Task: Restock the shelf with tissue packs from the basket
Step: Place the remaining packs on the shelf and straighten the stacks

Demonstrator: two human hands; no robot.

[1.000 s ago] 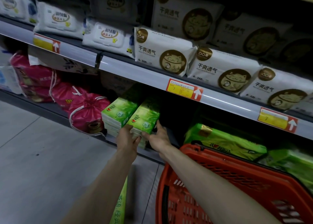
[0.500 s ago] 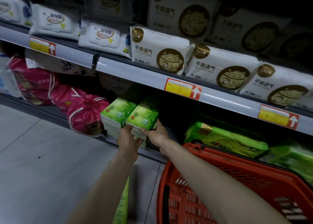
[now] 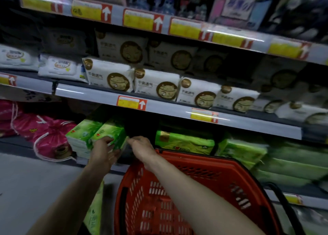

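Observation:
A green tissue pack [image 3: 111,130] stands on the bottom shelf [image 3: 117,169], tight against a second green pack [image 3: 80,134] on its left. My left hand [image 3: 103,152] grips the front of the right pack, fingers curled over its face. My right hand [image 3: 142,147] reaches in from the right and its fingertips touch the pack's right edge. The red basket [image 3: 200,161] sits below my right forearm, its rim right in front of the shelf. What lies inside it is mostly hidden by my arm.
Large green packs [image 3: 184,142] fill the bottom shelf to the right, with a dark gap behind my right hand. Pink drawstring bags [image 3: 51,142] lie at left. White cat-print packs [image 3: 156,85] line the shelf above. Another green pack [image 3: 94,213] shows beside the basket.
The green pack has gone down and back onto the bottom shelf beside its neighbour. My right hand has slid to its right edge. The view has tilted up.

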